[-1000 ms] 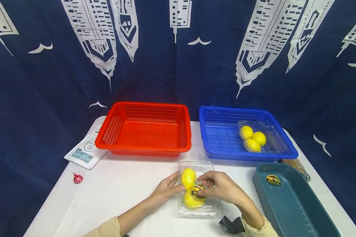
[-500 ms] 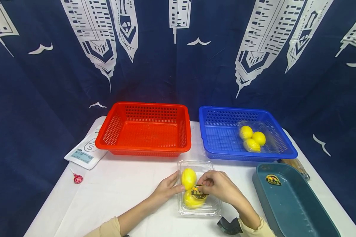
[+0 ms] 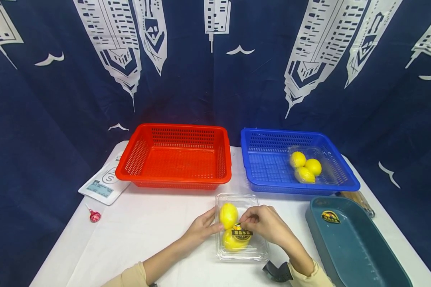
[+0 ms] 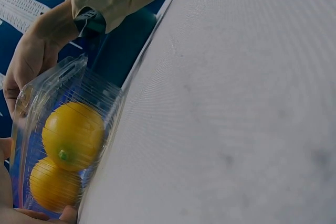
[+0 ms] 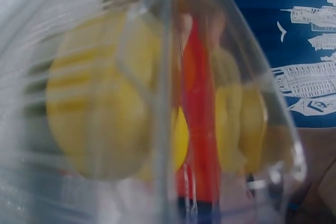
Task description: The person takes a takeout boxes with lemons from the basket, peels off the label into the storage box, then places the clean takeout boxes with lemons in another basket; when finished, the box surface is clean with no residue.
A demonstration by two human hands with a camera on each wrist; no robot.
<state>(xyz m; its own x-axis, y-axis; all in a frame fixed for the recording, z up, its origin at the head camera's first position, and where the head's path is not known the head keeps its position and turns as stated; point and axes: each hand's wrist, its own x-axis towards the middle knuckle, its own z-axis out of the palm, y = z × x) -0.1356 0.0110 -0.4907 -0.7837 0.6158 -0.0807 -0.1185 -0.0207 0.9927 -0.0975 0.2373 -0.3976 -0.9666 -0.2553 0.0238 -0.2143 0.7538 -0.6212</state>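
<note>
A clear clamshell box (image 3: 251, 253) with yellow lemons (image 3: 228, 216) inside stands on the white table. My left hand (image 3: 202, 230) grips its left side, thumb on the lid and fingers down along the wall. Over the lid, my right hand (image 3: 267, 225) has curled fingers, with thumb and index finger together at the upper right edge of a black and gold label (image 3: 241, 234). The label lies over the lower lemon. In the left wrist view, two lemons (image 4: 72, 136) show through the box wall. The right wrist view is blurred and filled by the box.
Behind the box stand a red basket (image 3: 181, 184) and a blue basket (image 3: 267, 187), the latter holding another lemon pack (image 3: 313, 167). A teal tray (image 3: 359, 243) with a second label (image 3: 331, 217) stands right. A scale (image 3: 102, 185) and a red lollipop (image 3: 94, 216) are at left.
My right thumb has drawn back toward the label's upper right edge and the fingers have curled in, uncovering more of the label. My left hand and the box have stayed in place.
</note>
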